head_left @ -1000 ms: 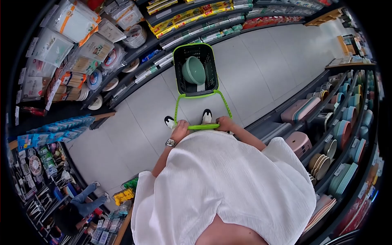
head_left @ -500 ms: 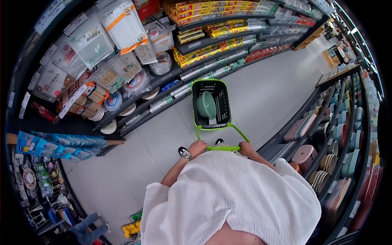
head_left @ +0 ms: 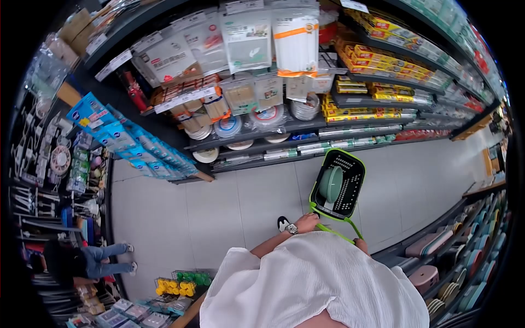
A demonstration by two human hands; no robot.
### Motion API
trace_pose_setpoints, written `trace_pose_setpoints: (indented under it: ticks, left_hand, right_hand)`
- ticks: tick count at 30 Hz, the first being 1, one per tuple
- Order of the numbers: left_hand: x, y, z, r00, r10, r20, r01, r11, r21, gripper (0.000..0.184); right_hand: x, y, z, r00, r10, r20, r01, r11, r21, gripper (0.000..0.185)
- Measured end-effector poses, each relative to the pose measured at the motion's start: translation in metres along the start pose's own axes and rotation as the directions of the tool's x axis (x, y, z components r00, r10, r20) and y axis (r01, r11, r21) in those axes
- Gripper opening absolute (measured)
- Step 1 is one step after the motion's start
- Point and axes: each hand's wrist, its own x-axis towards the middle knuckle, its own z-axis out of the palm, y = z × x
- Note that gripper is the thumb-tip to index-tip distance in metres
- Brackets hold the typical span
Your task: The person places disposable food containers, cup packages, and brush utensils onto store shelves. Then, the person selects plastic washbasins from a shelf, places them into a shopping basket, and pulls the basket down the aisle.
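Head view, left hand: the wrist-watched hand (head_left: 307, 223) grasped the left end of the green basket handle (head_left: 338, 235), fingers curled over it.
Right hand: it (head_left: 361, 246) met the handle's right end, half hidden by the white shirt (head_left: 306, 279); how tightly its fingers closed could not be told.
Shopping basket: the black perforated basket (head_left: 351, 183) was ahead of the shirt, a green bowl (head_left: 332, 183) tilted inside against its left wall.
Near edge: the basket's far rim came close to the lowest shelf of rolls (head_left: 328, 146).
Right edge: the tableware shelving (head_left: 448, 257) slanted along the aisle.
Open room: bare floor lay left of the basket and up the aisle to its right.
Floor: pale grey tiles (head_left: 240, 202) with thin seams.
Room's left: a person in jeans (head_left: 106, 261) stood beside crowded racks, well apart.
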Motion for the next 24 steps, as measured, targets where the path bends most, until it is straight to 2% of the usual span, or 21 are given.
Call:
trace_pose_setpoints:
  ticks: [3,5,8,11,16,20,24]
  left_hand:
    - [-0.007,0.009,-0.024,0.999,-0.036,-0.041,0.036,0.999,-0.014,0.027]
    - [-0.009,0.009,-0.028,0.998,-0.054,-0.014,0.055,0.999,0.005,0.026]
    - [-0.008,0.007,-0.031,0.99,-0.122,0.077,0.131,0.982,-0.134,0.03]
    - [-0.004,0.007,-0.034,0.984,-0.142,0.109,0.157,0.978,-0.141,0.028]
    - [0.002,0.007,-0.032,0.978,-0.132,0.16,0.147,0.985,-0.088,0.028]
    - [0.005,0.004,-0.021,0.983,-0.13,0.132,0.149,0.978,-0.147,0.026]
    - [0.009,0.001,-0.018,0.974,-0.134,0.181,0.156,0.981,-0.114,0.024]
  right_hand:
    - [0.013,0.028,0.026,0.999,-0.038,-0.003,0.038,0.999,-0.039,0.021]
    - [0.017,0.037,0.034,1.0,-0.023,0.01,0.022,0.997,0.075,0.021]
    - [0.013,0.035,0.029,1.0,0.015,0.002,-0.015,0.999,0.032,0.02]
    - [0.008,0.021,0.018,1.0,0.028,-0.003,-0.028,1.0,0.012,0.02]
    - [0.002,0.021,0.028,0.995,0.023,-0.092,-0.031,0.996,-0.086,0.02]
    - [-0.01,0.006,0.02,0.988,0.053,-0.145,-0.058,0.998,-0.028,0.018]
    - [-0.01,0.004,0.019,0.979,0.029,-0.204,-0.034,0.999,-0.024,0.017]
